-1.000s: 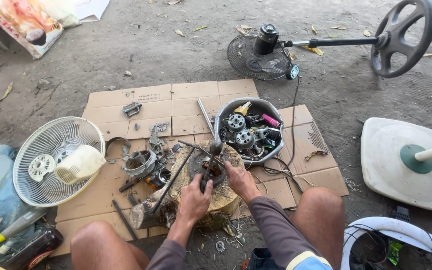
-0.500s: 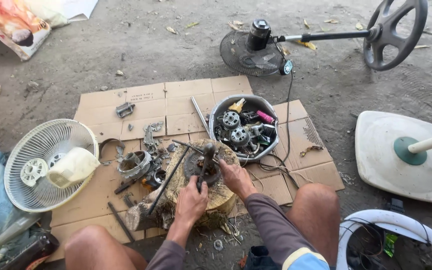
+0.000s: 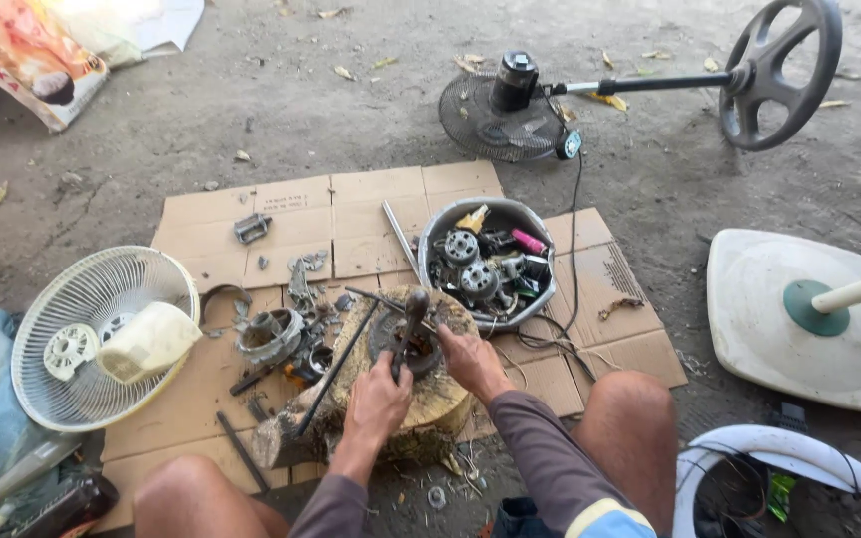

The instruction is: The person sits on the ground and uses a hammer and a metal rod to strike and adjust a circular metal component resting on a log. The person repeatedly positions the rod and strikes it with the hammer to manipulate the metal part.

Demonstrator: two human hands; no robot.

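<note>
A round dark motor part lies on top of a wooden stump set on flattened cardboard. My left hand grips the handle of a dark metal tool that stands upright on the motor part. My right hand rests on the stump and presses against the part's right edge. A long metal rod leans across the stump's left side.
A metal bowl of motor parts stands just beyond the stump. Loose parts lie to the left, beside a white fan grille. A black fan on a stand lies at the back; a white fan base sits at right.
My view has shifted slightly. Both hands stay on the stump, the left one still holding the tool on the motor part.
</note>
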